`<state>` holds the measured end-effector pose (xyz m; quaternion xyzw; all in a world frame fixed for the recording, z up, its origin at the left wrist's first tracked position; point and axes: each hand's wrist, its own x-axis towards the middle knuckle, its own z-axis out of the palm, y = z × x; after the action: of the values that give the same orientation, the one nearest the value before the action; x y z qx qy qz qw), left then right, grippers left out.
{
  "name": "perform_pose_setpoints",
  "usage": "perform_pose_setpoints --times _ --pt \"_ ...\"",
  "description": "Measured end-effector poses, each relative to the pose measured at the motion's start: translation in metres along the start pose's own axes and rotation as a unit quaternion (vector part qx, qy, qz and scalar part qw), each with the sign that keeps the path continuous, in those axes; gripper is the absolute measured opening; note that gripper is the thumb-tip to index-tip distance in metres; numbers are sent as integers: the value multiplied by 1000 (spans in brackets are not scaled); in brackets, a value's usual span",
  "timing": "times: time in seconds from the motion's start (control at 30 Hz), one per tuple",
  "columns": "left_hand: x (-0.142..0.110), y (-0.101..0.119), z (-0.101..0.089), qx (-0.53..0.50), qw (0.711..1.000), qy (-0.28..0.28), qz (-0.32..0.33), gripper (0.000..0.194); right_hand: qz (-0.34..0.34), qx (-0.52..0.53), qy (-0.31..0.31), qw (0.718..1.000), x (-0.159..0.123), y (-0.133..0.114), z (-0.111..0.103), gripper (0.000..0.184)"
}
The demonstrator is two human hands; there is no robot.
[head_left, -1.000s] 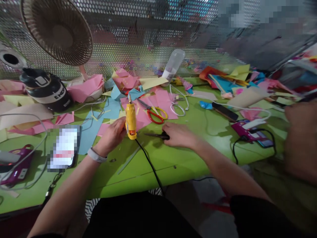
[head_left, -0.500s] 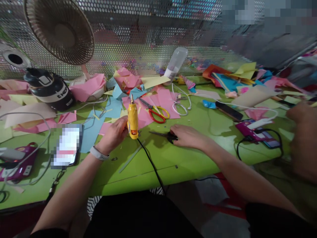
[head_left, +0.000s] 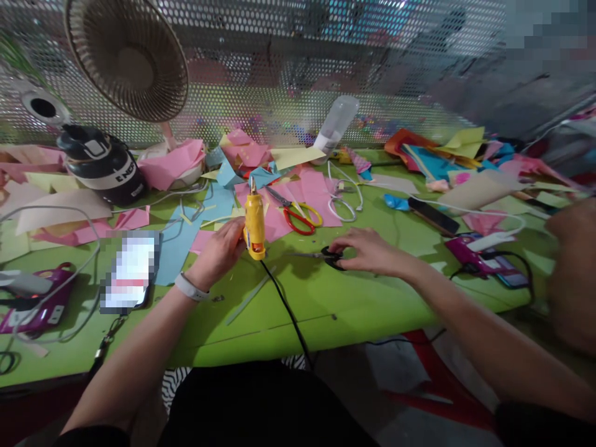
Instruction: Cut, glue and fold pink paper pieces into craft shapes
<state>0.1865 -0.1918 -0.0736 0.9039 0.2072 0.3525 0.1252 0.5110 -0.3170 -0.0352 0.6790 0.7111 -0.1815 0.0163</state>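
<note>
My left hand [head_left: 222, 251], with a pale band on the wrist, is closed round a yellow hot glue gun [head_left: 254, 225]. The gun's metal nozzle points up and away, and a black cord trails from it over the table edge. Small scissors with black handles [head_left: 333, 257] lie on the green table, blades towards the left. Over those handles, my right hand [head_left: 367, 249] has its thumb and fingers apart; a fingertip seems to touch them. Beyond the glue gun rest larger scissors with red and yellow handles [head_left: 302, 220] on pink paper.
A fan [head_left: 135, 65], a black jug [head_left: 105, 167] and a tilted clear bottle [head_left: 338, 124] stand at the back. A phone [head_left: 130, 270] lies left. Paper scraps [head_left: 174, 248] cover much of the green table [head_left: 372, 304]. Another person's blurred arm [head_left: 575, 273] is at far right.
My right hand's fingers have lifted and spread, showing more of the black scissors' handles. My left hand keeps its hold on the glue gun. The whole view has shifted slightly.
</note>
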Motion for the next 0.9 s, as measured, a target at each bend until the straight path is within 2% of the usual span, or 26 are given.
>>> perform_pose_setpoints --times 0.1,0.27,0.4,0.53,0.6,0.67,0.73,0.9 --pt "0 1 0 -2 1000 13 9 14 11 -10 -14 1000 1 4 3 28" --pt "0 0 0 -12 1000 14 0 12 113 -1 -114 987 8 11 4 17" --pt "-1 -1 -1 -16 1000 13 -12 13 112 148 -136 973 10 13 -4 20" --pt "-2 -2 -1 -6 1000 8 -30 19 77 294 -94 948 -4 -6 -32 34" --pt "-3 -2 0 1 1000 11 -25 21 45 279 -58 957 -16 -24 -51 36" --pt "-3 -2 0 13 1000 19 -17 21 4 223 -23 975 -28 -44 -69 34" --pt "-4 -2 1 31 999 29 -15 22 -32 157 -13 987 -36 -61 -83 32" --pt "-3 -1 0 55 997 51 -15 26 -47 52 -10 997 -35 -91 -98 31"
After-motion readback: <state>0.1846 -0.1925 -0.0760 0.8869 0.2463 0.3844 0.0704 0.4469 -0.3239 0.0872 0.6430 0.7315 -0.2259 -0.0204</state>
